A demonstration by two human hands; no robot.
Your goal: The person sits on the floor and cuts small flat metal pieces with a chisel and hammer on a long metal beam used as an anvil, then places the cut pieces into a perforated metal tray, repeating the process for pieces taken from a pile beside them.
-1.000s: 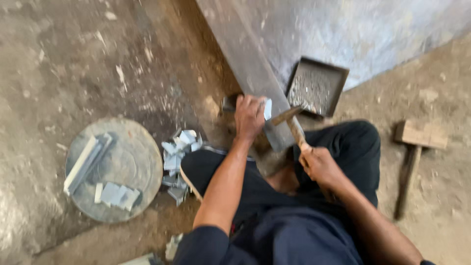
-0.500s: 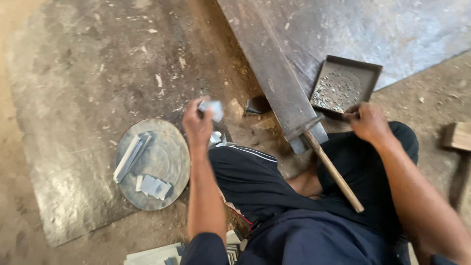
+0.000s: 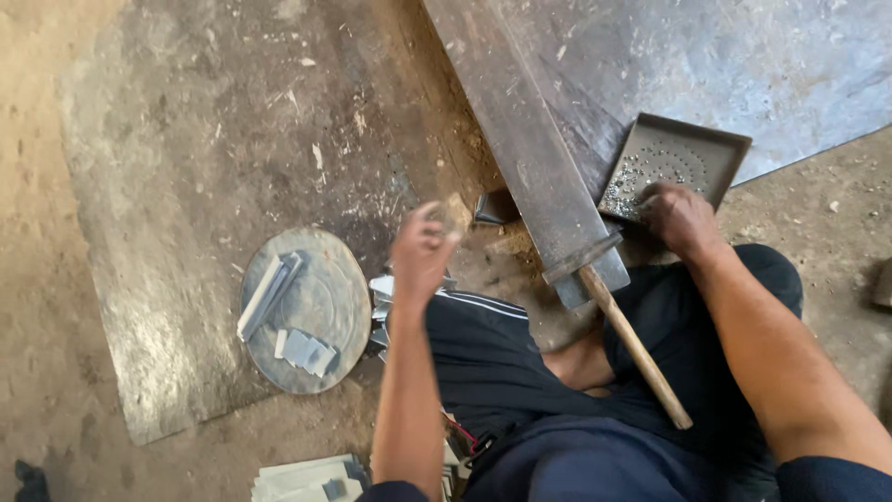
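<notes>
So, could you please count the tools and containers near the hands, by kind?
Hammer with wooden handle: 1
Square metal tray of small pieces, under the right hand: 1
Round metal plate holding flat strips: 1
Long metal beam: 1
Total: 4
The left hand is raised above the floor.

Bare forearms, dark navy short sleeves, dark trousers — thin white stripe, bare foot
</notes>
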